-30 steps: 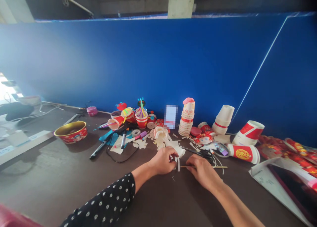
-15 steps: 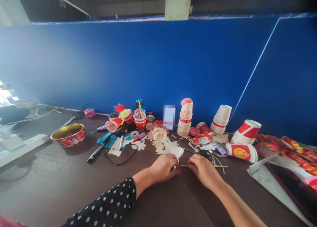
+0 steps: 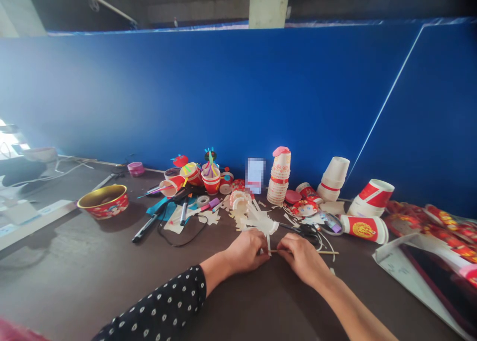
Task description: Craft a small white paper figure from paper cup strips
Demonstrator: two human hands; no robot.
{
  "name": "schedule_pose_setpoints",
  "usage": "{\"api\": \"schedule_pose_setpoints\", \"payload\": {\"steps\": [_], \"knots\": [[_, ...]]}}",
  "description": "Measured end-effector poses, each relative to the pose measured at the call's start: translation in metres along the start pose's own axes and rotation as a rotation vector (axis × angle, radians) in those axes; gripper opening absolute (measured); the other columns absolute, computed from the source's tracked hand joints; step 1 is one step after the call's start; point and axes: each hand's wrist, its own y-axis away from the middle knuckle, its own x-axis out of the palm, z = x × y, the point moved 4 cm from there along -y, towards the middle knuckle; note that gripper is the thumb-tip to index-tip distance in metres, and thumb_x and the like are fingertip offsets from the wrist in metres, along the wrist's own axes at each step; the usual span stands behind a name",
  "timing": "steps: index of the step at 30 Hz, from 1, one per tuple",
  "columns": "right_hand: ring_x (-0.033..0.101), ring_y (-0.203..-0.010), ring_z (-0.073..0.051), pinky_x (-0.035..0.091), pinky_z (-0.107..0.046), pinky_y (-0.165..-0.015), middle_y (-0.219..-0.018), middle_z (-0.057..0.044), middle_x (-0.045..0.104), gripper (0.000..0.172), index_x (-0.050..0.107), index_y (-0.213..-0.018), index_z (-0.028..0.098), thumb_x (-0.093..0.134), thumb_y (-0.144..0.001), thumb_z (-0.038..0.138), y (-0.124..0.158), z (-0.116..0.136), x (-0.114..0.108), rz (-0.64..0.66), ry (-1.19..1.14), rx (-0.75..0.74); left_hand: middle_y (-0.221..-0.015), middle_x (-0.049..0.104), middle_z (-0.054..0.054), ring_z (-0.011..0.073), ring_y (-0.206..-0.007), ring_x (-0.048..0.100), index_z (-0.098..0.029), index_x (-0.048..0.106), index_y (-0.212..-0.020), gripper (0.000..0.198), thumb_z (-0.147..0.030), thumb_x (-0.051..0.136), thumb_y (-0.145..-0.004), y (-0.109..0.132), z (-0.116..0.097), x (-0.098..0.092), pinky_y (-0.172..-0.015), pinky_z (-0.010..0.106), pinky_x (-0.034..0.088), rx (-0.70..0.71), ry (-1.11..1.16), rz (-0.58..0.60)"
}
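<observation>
A thin wooden stick point(image 3: 328, 252) lies crosswise just above the table, its right part sticking out past my right hand point(image 3: 302, 257). The thumb and fingers of that hand are closed on the stick near its left end. My left hand point(image 3: 248, 251) has its fingertips pinched together at the stick's left tip. A narrow white paper strip point(image 3: 269, 242) stands against those fingertips and crosses the stick's end. How much of the strip is inside the left fingers is hidden. Torn white paper scraps point(image 3: 261, 223) lie just beyond both hands.
A stack of paper cups point(image 3: 278, 182) stands behind the scraps. Scissors point(image 3: 298, 228) and a white cable lie right of centre. Markers point(image 3: 149, 227), tape point(image 3: 202, 201) and a red-gold bowl point(image 3: 104, 207) are on the left. A tablet-like device point(image 3: 439, 286) rests at the right.
My right hand has shifted slightly left with the stick, closing the gap to my left hand. The white strip now shows at the stick's end by the left fingertips.
</observation>
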Motion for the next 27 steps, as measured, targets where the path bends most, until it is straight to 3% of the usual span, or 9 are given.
{"api": "schedule_pose_setpoints", "payload": {"steps": [7, 11, 21, 27], "knots": [[0.056, -0.081, -0.017, 0.038, -0.026, -0.071, -0.079, -0.002, 0.06, 0.016, 0.061, -0.073, 0.02, 0.047, -0.081, 0.019, 0.0, 0.002, 0.0, 0.023, -0.01, -0.03, -0.08, 0.065, 0.005, 0.0186, -0.08, 0.057, -0.014, 0.068, -0.082, 0.011, -0.021, 0.067, -0.074, 0.0, 0.0, -0.001, -0.077, 0.027, 0.043, -0.059, -0.025, -0.01], [0.055, -0.083, -0.017, 0.038, -0.026, -0.073, -0.081, -0.002, 0.06, 0.016, 0.062, -0.073, 0.02, 0.048, -0.079, 0.017, 0.0, 0.003, 0.0, 0.019, -0.017, -0.04, -0.08, 0.066, 0.005, 0.0178, -0.08, 0.058, -0.014, 0.069, -0.078, 0.007, -0.017, 0.064, -0.075, 0.0, -0.002, 0.0, -0.078, 0.026, 0.042, -0.021, 0.003, -0.02], [0.056, -0.079, -0.016, 0.039, -0.024, -0.069, -0.082, -0.002, 0.059, 0.015, 0.062, -0.076, 0.02, 0.048, -0.079, 0.016, 0.002, 0.013, 0.001, 0.008, -0.05, -0.04, -0.072, 0.065, 0.005, 0.0165, -0.074, 0.057, -0.013, 0.068, -0.068, 0.012, -0.005, 0.06, -0.067, -0.003, 0.0, 0.008, -0.075, 0.025, 0.043, -0.132, 0.055, -0.103], [0.057, -0.076, -0.015, 0.038, -0.023, -0.065, -0.083, -0.002, 0.058, 0.016, 0.063, -0.078, 0.02, 0.048, -0.08, 0.017, 0.002, 0.017, 0.006, 0.021, -0.038, -0.002, -0.074, 0.064, 0.004, 0.0168, -0.076, 0.056, -0.014, 0.065, -0.064, 0.01, -0.006, 0.059, -0.065, -0.003, 0.002, 0.009, -0.077, 0.026, 0.043, -0.204, 0.079, -0.136]]}}
